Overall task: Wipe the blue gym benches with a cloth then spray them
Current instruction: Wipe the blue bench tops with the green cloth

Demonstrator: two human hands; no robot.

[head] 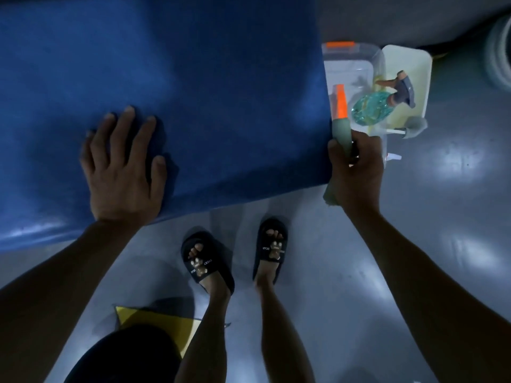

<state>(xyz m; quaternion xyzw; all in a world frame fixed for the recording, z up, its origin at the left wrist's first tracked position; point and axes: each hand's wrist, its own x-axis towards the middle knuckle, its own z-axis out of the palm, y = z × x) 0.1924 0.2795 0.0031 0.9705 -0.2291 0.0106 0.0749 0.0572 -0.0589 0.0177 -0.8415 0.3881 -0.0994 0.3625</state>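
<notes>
The blue gym bench [207,92] fills the upper left of the head view. My left hand [124,167] lies flat on its padded top near the front edge, fingers spread. At the bench's right corner my right hand [355,172] grips a pale grey-green cloth [342,135], which sticks out above my fist and hangs below it. A teal spray bottle [373,107] with a dark trigger head lies tilted in a cream tub [409,62] just beyond that corner.
A clear plastic box [351,64] with orange clips stands beside the cream tub on the glossy grey floor. A small brush [412,128] lies at the tub's front. My feet in black slides [237,255] stand below the bench. A yellow sheet [157,324] lies at my left.
</notes>
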